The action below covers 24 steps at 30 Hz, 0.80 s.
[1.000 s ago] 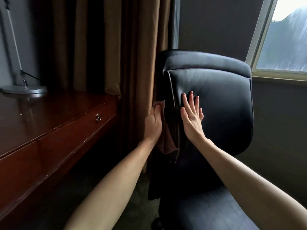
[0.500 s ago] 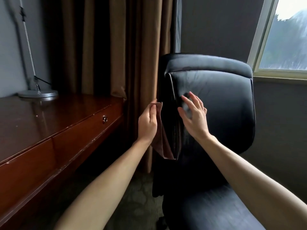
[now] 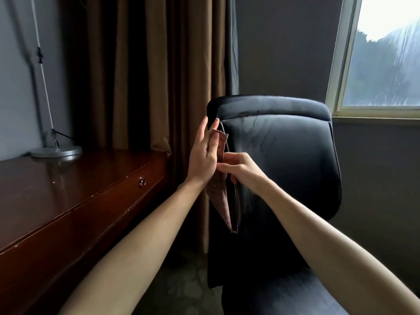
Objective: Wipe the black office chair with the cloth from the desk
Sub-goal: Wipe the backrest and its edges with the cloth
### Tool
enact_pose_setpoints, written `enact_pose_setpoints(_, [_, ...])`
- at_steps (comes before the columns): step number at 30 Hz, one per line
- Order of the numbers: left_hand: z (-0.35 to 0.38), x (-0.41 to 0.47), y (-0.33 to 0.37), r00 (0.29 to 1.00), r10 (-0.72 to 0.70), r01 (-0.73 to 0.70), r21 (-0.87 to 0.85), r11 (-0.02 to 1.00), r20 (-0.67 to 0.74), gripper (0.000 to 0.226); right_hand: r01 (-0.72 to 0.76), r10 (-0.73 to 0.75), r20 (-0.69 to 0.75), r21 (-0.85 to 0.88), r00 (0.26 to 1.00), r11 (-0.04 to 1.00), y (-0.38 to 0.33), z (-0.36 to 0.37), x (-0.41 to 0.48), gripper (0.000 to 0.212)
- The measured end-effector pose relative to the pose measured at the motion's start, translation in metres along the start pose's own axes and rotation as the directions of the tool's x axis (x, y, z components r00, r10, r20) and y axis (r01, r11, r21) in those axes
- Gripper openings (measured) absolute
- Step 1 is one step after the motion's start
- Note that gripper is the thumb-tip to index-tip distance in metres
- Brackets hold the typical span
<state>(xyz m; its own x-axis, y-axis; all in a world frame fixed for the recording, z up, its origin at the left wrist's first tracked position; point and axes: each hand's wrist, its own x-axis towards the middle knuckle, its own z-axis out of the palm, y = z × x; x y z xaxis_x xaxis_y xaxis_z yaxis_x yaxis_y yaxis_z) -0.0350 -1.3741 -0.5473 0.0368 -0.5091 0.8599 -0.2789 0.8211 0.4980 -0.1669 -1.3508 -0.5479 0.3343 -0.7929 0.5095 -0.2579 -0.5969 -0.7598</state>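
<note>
The left hand (image 3: 202, 158) stood upright with fingers nearly straight, the cloth (image 3: 219, 185) pressed against its palm side; the right hand (image 3: 241, 170) pinched the same cloth at mid-height, fingers closed on it; the brownish cloth hung down in a point beside the left edge of the black office chair (image 3: 284, 160), whose backrest rose just behind both hands; the desk (image 3: 68, 201) lay to the left. This looked like regripping the cloth between wiping strokes; next, it needed pressing flat to the backrest.

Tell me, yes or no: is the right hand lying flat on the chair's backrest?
No. The right hand is off the black office chair, pinching the cloth beside the left hand.
</note>
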Motion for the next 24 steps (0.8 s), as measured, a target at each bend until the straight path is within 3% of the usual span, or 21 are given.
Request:
enact_pose_setpoints(6, [-0.011,0.021,0.014,0.998,-0.057,0.058,-0.025,0.998,0.027,0.042,0.047,0.000,-0.234,0.195,0.972,0.980,-0.018,-0.017,0.016,0.007])
enact_pose_setpoints(10, [-0.014,0.029,0.010,0.976,-0.202,0.199,0.043,0.979,0.081,0.058,-0.099,0.072,-0.333,-0.065,0.940,0.993,-0.013,-0.047,0.030,0.011])
enact_pose_setpoints(13, [-0.011,0.032,-0.005,0.946,-0.314,0.308,0.075,0.948,0.083,0.072,-0.273,0.157,-0.487,-0.177,0.859,0.946,-0.003,-0.058,0.041,0.014])
enact_pose_setpoints(18, [-0.007,0.038,-0.018,0.891,-0.443,0.445,0.006,0.896,0.098,0.086,-0.397,0.257,-0.648,-0.076,0.717,0.915,-0.010,-0.059,0.062,0.019])
enact_pose_setpoints(20, [-0.008,0.042,-0.019,0.868,-0.489,0.494,-0.056,0.868,0.081,0.087,-0.364,0.232,-0.685,-0.052,0.691,0.930,-0.015,-0.051,0.065,0.025])
enact_pose_setpoints(24, [-0.010,0.046,-0.031,0.849,-0.523,0.529,-0.123,0.840,0.079,0.086,-0.168,0.016,-0.717,-0.142,0.697,0.975,-0.005,-0.021,0.056,0.032])
